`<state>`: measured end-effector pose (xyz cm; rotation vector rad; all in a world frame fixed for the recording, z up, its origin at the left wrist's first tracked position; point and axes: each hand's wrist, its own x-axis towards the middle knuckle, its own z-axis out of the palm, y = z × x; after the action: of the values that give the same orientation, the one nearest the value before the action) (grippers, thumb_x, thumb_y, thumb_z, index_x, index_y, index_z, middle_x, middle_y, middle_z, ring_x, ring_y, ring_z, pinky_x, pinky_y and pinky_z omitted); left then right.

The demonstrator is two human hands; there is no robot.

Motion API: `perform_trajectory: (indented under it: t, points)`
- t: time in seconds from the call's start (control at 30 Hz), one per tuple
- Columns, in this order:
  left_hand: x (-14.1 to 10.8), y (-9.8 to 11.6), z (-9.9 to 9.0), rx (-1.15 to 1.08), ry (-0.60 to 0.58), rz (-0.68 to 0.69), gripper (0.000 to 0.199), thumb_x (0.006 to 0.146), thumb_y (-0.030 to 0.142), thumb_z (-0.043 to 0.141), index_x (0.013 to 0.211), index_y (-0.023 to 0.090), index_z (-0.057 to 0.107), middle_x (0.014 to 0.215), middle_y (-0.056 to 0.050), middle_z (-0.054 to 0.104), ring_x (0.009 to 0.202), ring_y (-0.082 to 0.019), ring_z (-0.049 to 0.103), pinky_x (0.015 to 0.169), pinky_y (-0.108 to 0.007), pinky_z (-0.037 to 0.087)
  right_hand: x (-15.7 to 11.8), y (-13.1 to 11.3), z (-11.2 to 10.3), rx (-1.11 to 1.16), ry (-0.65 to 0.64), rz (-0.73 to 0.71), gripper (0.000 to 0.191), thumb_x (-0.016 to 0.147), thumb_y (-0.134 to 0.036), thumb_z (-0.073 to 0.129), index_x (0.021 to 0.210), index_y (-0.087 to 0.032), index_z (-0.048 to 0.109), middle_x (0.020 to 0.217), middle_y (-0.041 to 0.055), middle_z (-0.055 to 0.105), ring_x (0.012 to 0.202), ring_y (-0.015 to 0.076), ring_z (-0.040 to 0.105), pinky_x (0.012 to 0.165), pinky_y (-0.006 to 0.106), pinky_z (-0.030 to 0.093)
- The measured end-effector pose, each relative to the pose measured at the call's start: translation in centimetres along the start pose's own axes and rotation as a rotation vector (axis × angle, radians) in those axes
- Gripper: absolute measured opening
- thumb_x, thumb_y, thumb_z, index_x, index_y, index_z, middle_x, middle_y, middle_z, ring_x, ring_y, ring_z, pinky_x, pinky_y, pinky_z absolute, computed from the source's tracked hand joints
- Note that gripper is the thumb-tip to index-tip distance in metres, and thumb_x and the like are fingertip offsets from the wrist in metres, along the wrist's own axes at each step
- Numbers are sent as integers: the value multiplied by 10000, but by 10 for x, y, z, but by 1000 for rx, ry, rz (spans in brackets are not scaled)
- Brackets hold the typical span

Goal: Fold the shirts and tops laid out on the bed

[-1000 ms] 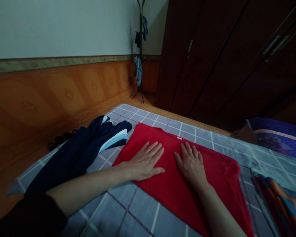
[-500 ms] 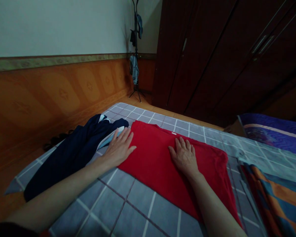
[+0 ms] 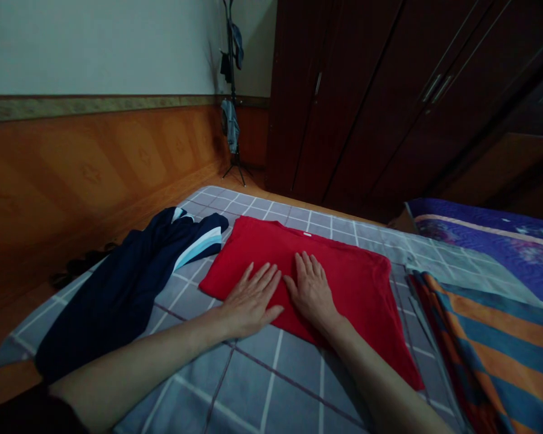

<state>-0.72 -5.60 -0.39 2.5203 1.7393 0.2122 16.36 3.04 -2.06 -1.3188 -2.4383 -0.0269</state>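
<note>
A red garment (image 3: 357, 274), folded into a flat rectangle with a small white tag at its far edge, lies on the checked bedspread (image 3: 253, 386). My left hand (image 3: 252, 301) rests palm down over its near edge, fingers spread. Just to the right, my right hand (image 3: 314, 292) lies flat on the middle of the cloth, fingers outstretched. Neither hand grips anything. Left of the red cloth is a crumpled navy garment (image 3: 117, 295) with white and light-blue stripes.
Orange-and-blue striped cloth (image 3: 502, 337) lies folded at the right. Behind it is a purple patterned cover (image 3: 470, 235). A coat stand (image 3: 232, 90) with hanging items stands in the corner beside a dark wardrobe (image 3: 353, 108).
My left hand has moved right, from the red garment's left edge towards its middle, close to my right hand. The camera view has turned slightly to the right.
</note>
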Motion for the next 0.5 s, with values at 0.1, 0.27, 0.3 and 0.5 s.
perform_trajectory:
  t: [0.1,0.27,0.3,0.5]
  points:
    - [-34,-37,-7,78,-16,-127,660,954,523,259,1469,114,223,1532,-128,207,1426,-239,135,1149,-471,120,-25,24,-14,-104,-70,-49,595,923,-450,413,1373,-60,429,1443,172,392,1346,327,311,1084,475,279]
    - [-71,-63,-23,188,54,-222,608,956,462,296,1425,77,326,1505,-150,281,1416,-260,180,1144,-493,119,-64,69,-36,-259,1,95,574,908,-424,442,1311,-19,497,1403,239,417,1323,381,329,1062,525,288]
    - [-69,-58,-28,184,75,-184,587,962,442,291,1428,87,320,1507,-140,284,1418,-252,175,1148,-486,114,-67,66,-38,-264,13,107,566,902,-416,454,1297,-14,512,1396,251,419,1316,391,336,1057,530,295]
    - [-7,2,-37,51,125,171,533,968,313,322,1464,135,238,1535,-87,240,1427,-203,132,1170,-431,109,-59,-19,-36,-79,-90,-72,508,928,-341,418,1370,-92,449,1463,169,358,1363,307,292,1086,482,307]
